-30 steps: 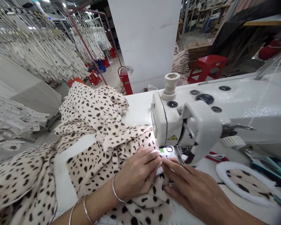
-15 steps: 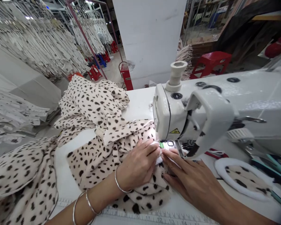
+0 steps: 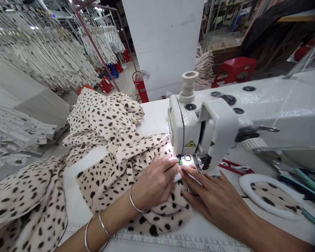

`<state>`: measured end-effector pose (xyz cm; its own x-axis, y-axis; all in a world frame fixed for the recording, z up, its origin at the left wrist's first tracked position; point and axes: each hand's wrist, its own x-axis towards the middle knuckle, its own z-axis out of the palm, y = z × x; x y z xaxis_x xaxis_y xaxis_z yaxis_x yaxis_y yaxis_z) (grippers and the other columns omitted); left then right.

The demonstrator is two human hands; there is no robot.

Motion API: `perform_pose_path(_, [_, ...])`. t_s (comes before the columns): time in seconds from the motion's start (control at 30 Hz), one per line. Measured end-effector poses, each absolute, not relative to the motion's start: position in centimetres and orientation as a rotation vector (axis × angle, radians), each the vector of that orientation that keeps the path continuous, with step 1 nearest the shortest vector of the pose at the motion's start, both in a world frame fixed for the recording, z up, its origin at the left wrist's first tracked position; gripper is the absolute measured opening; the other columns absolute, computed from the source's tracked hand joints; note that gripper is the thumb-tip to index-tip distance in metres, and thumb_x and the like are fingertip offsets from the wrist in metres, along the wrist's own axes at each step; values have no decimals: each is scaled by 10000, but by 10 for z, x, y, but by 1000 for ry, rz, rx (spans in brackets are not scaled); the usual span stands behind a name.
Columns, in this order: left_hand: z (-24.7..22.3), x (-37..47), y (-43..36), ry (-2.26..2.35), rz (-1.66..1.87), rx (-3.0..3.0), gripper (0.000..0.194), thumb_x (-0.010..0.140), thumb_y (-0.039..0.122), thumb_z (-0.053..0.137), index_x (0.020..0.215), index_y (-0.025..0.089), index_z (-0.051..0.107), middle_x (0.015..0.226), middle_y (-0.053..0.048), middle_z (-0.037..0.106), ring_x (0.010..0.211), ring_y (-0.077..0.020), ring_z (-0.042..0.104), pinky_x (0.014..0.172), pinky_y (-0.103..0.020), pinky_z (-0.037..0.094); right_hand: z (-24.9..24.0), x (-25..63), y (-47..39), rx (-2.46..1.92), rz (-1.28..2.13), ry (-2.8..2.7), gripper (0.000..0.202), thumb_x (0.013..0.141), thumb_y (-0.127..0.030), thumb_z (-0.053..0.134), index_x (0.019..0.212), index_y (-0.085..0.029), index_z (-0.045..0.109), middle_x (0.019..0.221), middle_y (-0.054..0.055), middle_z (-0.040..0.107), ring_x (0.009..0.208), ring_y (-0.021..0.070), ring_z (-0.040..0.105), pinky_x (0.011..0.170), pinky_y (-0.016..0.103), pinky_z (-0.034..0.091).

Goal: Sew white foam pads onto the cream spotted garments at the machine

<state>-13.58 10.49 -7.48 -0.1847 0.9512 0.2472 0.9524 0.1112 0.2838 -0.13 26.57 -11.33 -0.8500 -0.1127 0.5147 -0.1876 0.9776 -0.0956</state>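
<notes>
Straight beyond the fingers (image 3: 195,176), a white pillar (image 3: 162,45) is rising, with a red box (image 3: 141,88) standing at its foot. Far to the fingers' left, red stools (image 3: 105,84) are standing on the pale floor (image 3: 127,79), racked garments (image 3: 42,56) are hanging in rows, and small lights (image 3: 33,27) are shining overhead. Beyond the fingers, rightward, another red stool (image 3: 237,63) is standing beside stacked cloth (image 3: 204,68).
</notes>
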Motion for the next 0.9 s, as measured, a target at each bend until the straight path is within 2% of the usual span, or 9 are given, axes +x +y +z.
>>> perform_pose_path(0.2, [-77,-138,105,-2342,-565,-2010,237,950,122,396,1122,145,556,1122,-120,615,1123,-262,561,957,-460,500,-110,0,265,241,179,-2607,369,1024,-286,339,1242,-97,569,1212,95,658,762,186,600,684,354,349])
perform_pose_path(0.3, [-78,-137,104,-2229,-517,-2011,230,957,118,415,1129,132,568,1116,-129,633,1168,-267,549,981,-470,502,-109,1,264,248,183,-2596,376,1021,-286,333,1251,-94,561,1209,100,657,844,205,611,704,357,372])
perform_pose_path(0.47, [-76,-136,104,-2001,-492,-2097,259,966,100,443,1195,77,560,1080,-125,686,1104,-231,613,999,-406,529,-108,0,264,248,209,-2567,372,1017,-298,338,1218,-101,581,1184,98,669,828,200,614,738,373,388])
perform_pose_path(0.73, [-78,-135,103,-1976,-477,-2028,290,994,97,378,1147,36,616,1091,-125,715,1113,-221,643,1033,-368,521,-108,-2,259,249,250,-2459,333,1022,-224,341,1180,-60,584,1095,102,706,872,170,634,778,355,369])
perform_pose_path(0.9, [-79,-134,105,-1989,-470,-2011,317,1006,108,340,1106,52,636,1053,-122,728,1120,-214,642,990,-355,555,-104,-2,259,234,218,-2485,346,1024,-231,333,1140,-76,620,1072,112,713,780,172,638,770,359,367])
